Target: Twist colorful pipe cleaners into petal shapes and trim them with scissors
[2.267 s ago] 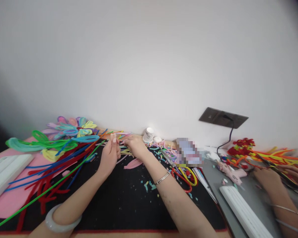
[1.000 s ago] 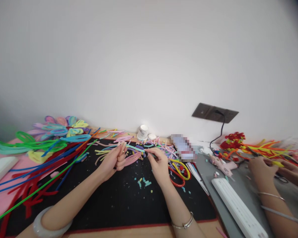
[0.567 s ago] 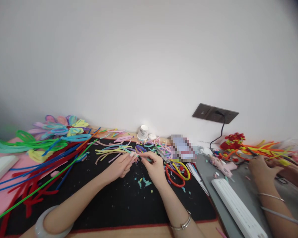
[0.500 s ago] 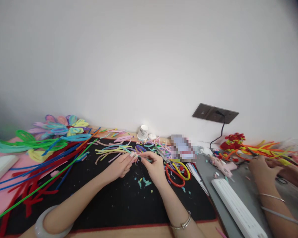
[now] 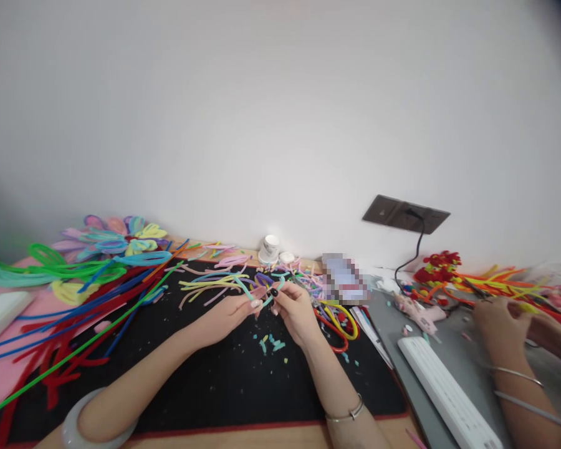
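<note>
Left hand (image 5: 234, 310) and right hand (image 5: 299, 312) are both pinching a bent teal strip (image 5: 244, 287) in front of the white cup (image 5: 270, 248), can't see inside tho.

Just right of the white cup (image 5: 270, 249) sits a small white piece (image 5: 287, 257). Farther right of the cup are a dark wall socket (image 5: 387, 213), a black cord (image 5: 419, 243), a pink glue gun (image 5: 421, 314) and, nearer the viewer, a long white bar (image 5: 446, 390).
</note>
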Tool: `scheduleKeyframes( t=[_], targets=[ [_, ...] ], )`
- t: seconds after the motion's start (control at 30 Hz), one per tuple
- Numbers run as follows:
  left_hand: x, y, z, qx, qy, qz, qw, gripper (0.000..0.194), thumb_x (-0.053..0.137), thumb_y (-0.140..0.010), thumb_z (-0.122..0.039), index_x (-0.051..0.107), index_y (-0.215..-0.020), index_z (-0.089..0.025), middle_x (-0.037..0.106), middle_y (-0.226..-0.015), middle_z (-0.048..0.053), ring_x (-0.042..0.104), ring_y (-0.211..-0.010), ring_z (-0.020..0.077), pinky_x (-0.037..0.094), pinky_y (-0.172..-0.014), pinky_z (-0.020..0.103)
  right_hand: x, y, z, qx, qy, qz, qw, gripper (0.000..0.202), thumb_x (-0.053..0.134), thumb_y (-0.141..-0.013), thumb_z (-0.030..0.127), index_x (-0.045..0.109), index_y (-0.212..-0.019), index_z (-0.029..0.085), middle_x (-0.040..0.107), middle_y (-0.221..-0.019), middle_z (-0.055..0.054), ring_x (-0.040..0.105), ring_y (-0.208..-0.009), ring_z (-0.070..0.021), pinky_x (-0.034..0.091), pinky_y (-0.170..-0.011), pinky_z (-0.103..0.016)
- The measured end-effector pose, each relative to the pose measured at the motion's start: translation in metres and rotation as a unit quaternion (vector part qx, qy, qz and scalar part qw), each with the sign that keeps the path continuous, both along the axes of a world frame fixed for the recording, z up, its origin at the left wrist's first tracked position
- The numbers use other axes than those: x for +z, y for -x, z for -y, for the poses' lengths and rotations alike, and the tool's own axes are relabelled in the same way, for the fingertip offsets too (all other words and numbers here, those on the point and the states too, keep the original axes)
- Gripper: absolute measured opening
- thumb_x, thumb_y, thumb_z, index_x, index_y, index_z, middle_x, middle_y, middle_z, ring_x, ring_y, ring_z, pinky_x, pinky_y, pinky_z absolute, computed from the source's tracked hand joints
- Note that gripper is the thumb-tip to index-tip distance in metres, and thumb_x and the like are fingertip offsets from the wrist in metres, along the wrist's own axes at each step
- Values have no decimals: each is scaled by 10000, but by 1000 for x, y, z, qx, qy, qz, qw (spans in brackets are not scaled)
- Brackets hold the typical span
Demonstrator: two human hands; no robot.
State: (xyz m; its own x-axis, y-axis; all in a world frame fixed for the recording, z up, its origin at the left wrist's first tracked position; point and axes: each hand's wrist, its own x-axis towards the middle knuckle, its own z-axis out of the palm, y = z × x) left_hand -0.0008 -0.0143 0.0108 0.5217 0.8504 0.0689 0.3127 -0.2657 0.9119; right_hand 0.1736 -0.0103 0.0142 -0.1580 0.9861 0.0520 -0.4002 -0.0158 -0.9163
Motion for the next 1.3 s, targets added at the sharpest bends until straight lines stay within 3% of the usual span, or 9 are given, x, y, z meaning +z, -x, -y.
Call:
scheduleKeyframes(
  t=[0.07,0.13,0.27,0.43,0.57,0.67,0.97,1.3],
  targets=[
    [3,1,1,-31,-48,-19,998,377,302,-900,-433,519,-711,-189,550,-741,18,509,-787,184,390,-758,277,2,-1,0,21,10,16,1000,130,717,-648,222,649,-719,136,554,-549,35,449,-427,-48,371,-430,-170],
    [4,1,1,-60,-62,-43,995,359,318,-899,-408,530,-705,-193,575,-789,28,506,-846,202,356,-820,288,4,-2,1,50,16,35,998,138,709,-656,228,647,-732,131,542,-522,39,444,-414,-47,378,-411,-164],
    [8,2,4,-114,-46,-87,989,374,330,-894,-401,547,-672,-193,564,-709,18,492,-702,183,359,-708,262,5,-3,3,106,17,77,991,183,706,-662,255,641,-770,123,552,-533,36,452,-383,-49,386,-356,-157],
    [12,2,11,-165,-8,-115,979,360,336,-896,-369,566,-688,-184,587,-718,9,508,-665,156,352,-641,233,4,-4,5,160,17,94,982,237,710,-662,276,616,-812,119,601,-624,15,510,-377,-56,433,-360,-166],
    [10,2,13,-203,4,-139,969,352,333,-897,-339,560,-678,-183,598,-726,-6,524,-665,137,352,-639,215,4,-8,5,227,63,104,966,326,706,-677,301,611,-920,106,603,-578,10,568,-400,-91,471,-396,-188],
    [9,2,15,-220,18,-145,964,354,336,-897,-331,560,-668,-180,601,-717,-13,532,-661,126,354,-635,204,5,-11,5,261,97,95,956,341,693,-693,351,611,-878,76,619,-579,-21,598,-435,-112,491,-418,-202],
    [14,3,15,-249,30,-98,963,434,321,-903,-410,573,-649,-165,487,-581,-25,419,-536,98,317,-538,194,-1,-20,0,289,114,23,950,298,703,-702,339,554,-788,96,660,-626,-49,645,-486,-144,519,-443,-205],
    [20,5,15,-242,111,-74,961,462,320,-875,-513,567,-704,-161,319,-437,-68,294,-376,82,252,-399,200,-3,-23,-3,273,131,-3,953,294,677,-736,354,505,-837,137,634,-611,-7,645,-510,-135,517,-468,-199]
  ],
)
